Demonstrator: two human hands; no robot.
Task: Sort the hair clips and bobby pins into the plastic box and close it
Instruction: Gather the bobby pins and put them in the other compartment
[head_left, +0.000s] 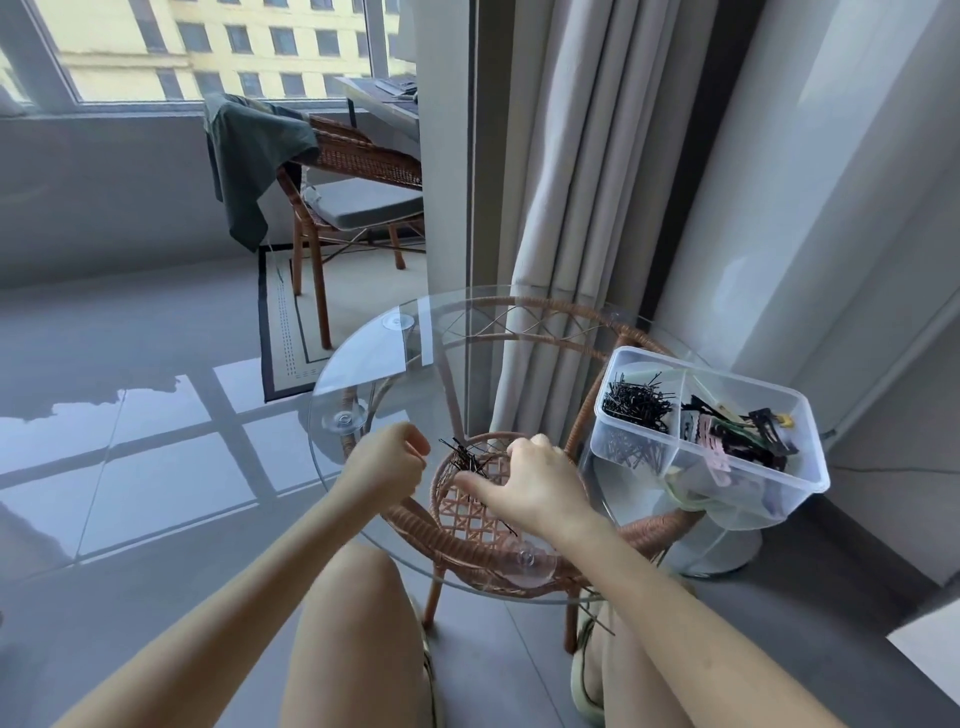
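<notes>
A small pile of black bobby pins (464, 458) lies on the round glass table (374, 364), between my two hands. My left hand (387, 464) is just left of the pile, curled into a loose fist; nothing clearly shows in it. My right hand (532, 480) rests just right of the pile, fingers bent down and thumb stretched toward the pins; what the fingertips hold is hidden. One stray bobby pin (506, 524) lies by my right wrist. The clear plastic box (779, 486) stands open at the table's right edge, with bobby pins (636, 402) in its left compartment and hair clips (737, 428) in its right.
The glass top sits on a wicker frame (467, 545) seen through it. Grey curtains (561, 208) hang right behind the table. A wicker chair (353, 171) with a green cloth over it stands farther back on the left. My bare knees are under the near edge.
</notes>
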